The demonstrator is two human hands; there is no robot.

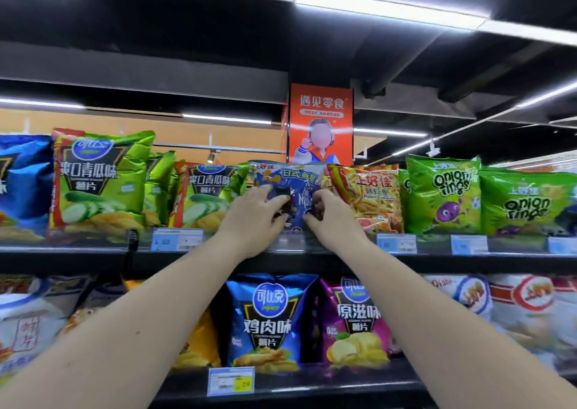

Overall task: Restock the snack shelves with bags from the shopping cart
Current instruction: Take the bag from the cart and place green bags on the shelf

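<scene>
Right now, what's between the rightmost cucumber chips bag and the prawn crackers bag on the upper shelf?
The head view shows a blue snack bag there, gripped by the left hand and the right hand.

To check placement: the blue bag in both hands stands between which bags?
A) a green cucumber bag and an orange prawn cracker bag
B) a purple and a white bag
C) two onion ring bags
A: the blue bag has the green cucumber bag left and the orange prawn cracker bag right.
</scene>
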